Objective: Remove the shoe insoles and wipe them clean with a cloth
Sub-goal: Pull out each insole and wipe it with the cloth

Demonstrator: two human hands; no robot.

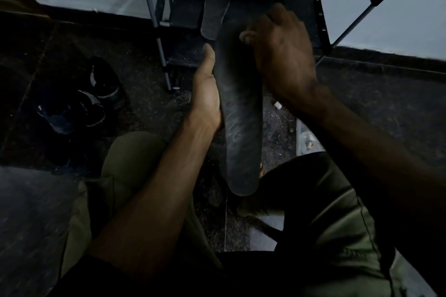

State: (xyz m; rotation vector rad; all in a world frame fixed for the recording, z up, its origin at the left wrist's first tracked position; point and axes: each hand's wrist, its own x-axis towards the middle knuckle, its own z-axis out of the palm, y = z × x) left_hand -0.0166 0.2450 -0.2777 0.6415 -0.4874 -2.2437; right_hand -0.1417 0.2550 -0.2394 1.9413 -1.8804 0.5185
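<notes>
While my left hand (pixel 207 94) cups the insole (pixel 237 113) along its edge, fingers curled behind it, my right hand (pixel 277 55) closes over the far end, seemingly bunched round a pale cloth (pixel 246 36), though that is dim. I should brace firmly and wipe in long strokes. Held above my lap, the insole runs lengthwise away from me toward the shoe rack (pixel 321 31).

dark floor (pixel 144 108), shoes (pixel 79 99), rack (pixel 164 55)
</notes>
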